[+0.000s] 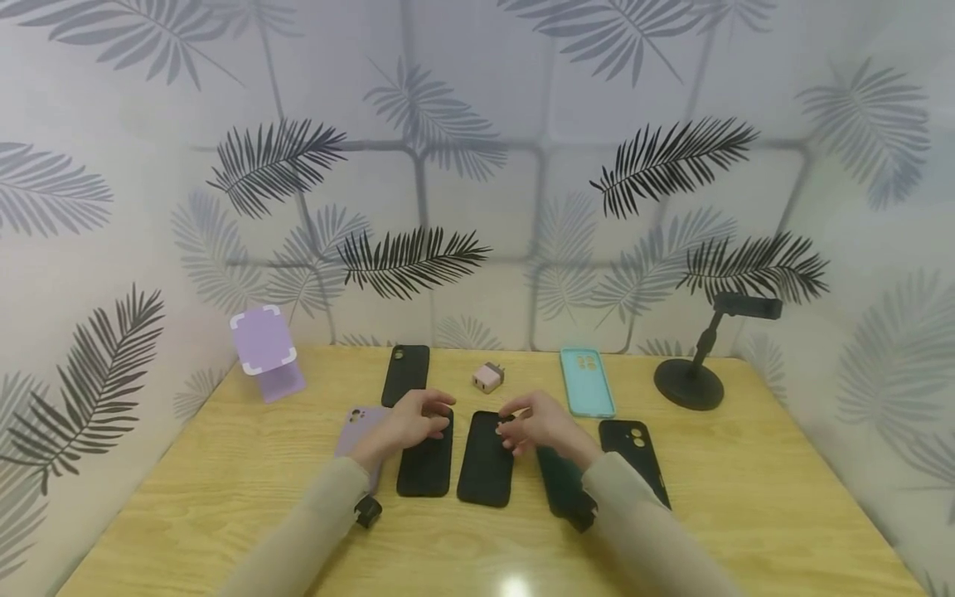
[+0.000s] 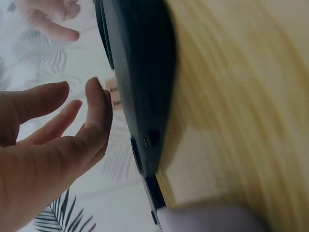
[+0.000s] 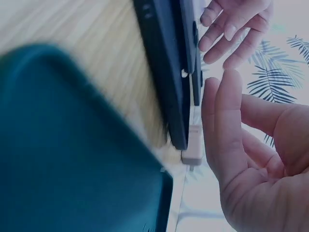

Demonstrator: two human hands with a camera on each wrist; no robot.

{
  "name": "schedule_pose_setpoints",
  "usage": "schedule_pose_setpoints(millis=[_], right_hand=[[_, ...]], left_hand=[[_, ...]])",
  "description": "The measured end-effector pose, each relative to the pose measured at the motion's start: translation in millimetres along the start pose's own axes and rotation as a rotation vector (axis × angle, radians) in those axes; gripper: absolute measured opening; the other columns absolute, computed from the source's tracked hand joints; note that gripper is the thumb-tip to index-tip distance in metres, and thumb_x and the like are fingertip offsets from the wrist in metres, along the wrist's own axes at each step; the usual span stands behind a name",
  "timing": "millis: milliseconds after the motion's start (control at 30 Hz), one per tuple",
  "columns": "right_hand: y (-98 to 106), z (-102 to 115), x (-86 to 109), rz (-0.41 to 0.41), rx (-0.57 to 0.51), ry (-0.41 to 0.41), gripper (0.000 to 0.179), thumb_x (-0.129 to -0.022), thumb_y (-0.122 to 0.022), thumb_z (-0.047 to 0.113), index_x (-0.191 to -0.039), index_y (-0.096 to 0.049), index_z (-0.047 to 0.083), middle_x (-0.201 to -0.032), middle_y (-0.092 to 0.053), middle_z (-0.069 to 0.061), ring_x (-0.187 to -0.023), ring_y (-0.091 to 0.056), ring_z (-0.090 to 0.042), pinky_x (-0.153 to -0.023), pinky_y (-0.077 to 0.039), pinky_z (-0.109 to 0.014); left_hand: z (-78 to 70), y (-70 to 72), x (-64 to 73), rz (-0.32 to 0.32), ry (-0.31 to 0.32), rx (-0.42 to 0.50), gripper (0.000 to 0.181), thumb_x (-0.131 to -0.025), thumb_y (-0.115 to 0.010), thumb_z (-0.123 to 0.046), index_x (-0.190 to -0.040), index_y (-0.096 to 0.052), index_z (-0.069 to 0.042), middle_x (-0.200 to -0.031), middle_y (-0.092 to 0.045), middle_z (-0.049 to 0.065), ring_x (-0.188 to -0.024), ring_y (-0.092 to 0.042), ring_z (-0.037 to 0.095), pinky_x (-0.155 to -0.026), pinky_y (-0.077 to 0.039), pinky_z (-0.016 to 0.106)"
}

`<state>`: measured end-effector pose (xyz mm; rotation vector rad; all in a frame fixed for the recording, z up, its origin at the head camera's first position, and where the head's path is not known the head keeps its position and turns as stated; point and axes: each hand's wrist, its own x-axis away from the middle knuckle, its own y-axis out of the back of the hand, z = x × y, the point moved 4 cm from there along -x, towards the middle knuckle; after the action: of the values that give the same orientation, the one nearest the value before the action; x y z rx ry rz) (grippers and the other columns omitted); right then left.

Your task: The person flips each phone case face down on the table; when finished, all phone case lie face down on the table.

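Observation:
My left hand [image 1: 416,419] hovers over a black phone case [image 1: 425,464], its fingers loosely bent and holding nothing. The left wrist view shows that hand [image 2: 63,140] raised off the dark case [image 2: 145,72]. Above the top end of a second black phone case [image 1: 483,468] is my right hand [image 1: 539,423], also empty with relaxed fingers. Beneath the right wrist lies a dark green phone case [image 1: 559,481], seen large as a teal-green case [image 3: 82,154] in the right wrist view. A lilac phone case [image 1: 358,431] is partly hidden under the left forearm.
Behind the hands are another black case [image 1: 406,373], a pink charger plug [image 1: 488,378] and a light blue case [image 1: 587,381]. To the right lie a black case [image 1: 634,452] and a black phone stand [image 1: 690,383]. A lilac stand [image 1: 264,344] is at the table's back left, near the patterned wall.

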<state>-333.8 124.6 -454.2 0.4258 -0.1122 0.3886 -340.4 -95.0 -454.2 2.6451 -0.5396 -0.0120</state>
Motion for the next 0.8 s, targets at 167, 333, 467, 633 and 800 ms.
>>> schedule_pose_setpoints(millis=[167,333,467,633,800], right_hand=[[3,-7,8.5,0.027,0.023,-0.01,0.032,-0.091,-0.066,0.002,-0.121,-0.063,-0.008,-0.085,-0.072,-0.018,-0.063,-0.07,-0.016,-0.06,-0.061,-0.033],[7,-7,14.6,0.025,0.024,-0.002,0.03,-0.092,-0.065,0.002,-0.12,-0.063,-0.01,-0.088,-0.073,-0.021,-0.065,-0.071,-0.019,-0.06,-0.061,-0.033],[8,-6,15.0,0.019,0.046,-0.016,0.028,-0.092,-0.065,0.003,-0.118,-0.065,-0.009,-0.087,-0.074,-0.019,-0.066,-0.072,-0.019,-0.059,-0.061,-0.031],[7,-9,13.7,0.005,0.067,-0.033,0.026,-0.092,-0.066,0.003,-0.115,-0.067,-0.008,-0.087,-0.074,-0.017,-0.068,-0.072,-0.019,-0.058,-0.06,-0.03],[6,-15,12.1,0.005,0.071,-0.042,0.028,-0.092,-0.066,0.003,-0.117,-0.067,-0.008,-0.091,-0.074,-0.017,-0.072,-0.072,-0.02,-0.058,-0.06,-0.031]], left_hand=[[-3.9,-15.3,2.1,0.071,-0.001,0.014,0.041,-0.097,-0.054,0.001,-0.137,-0.051,0.005,-0.136,-0.053,0.028,-0.112,-0.062,0.035,-0.085,-0.059,0.037],[-9.4,-25.0,3.1,0.094,0.002,-0.061,0.042,-0.098,-0.055,-0.003,-0.14,-0.051,-0.001,-0.14,-0.052,0.024,-0.12,-0.059,0.035,-0.09,-0.056,0.04],[-12.6,-30.3,2.7,0.108,-0.009,-0.166,0.041,-0.097,-0.057,-0.005,-0.138,-0.054,-0.004,-0.139,-0.055,0.019,-0.126,-0.055,0.034,-0.095,-0.053,0.045],[-15.2,-34.1,2.5,0.116,0.009,-0.207,0.041,-0.097,-0.058,-0.006,-0.137,-0.055,-0.006,-0.135,-0.057,0.02,-0.115,-0.062,0.03,-0.091,-0.055,0.044],[-13.2,-32.7,1.5,0.094,0.022,-0.103,0.042,-0.096,-0.059,-0.005,-0.138,-0.054,-0.007,-0.137,-0.054,0.02,-0.111,-0.063,0.028,-0.087,-0.056,0.041]])
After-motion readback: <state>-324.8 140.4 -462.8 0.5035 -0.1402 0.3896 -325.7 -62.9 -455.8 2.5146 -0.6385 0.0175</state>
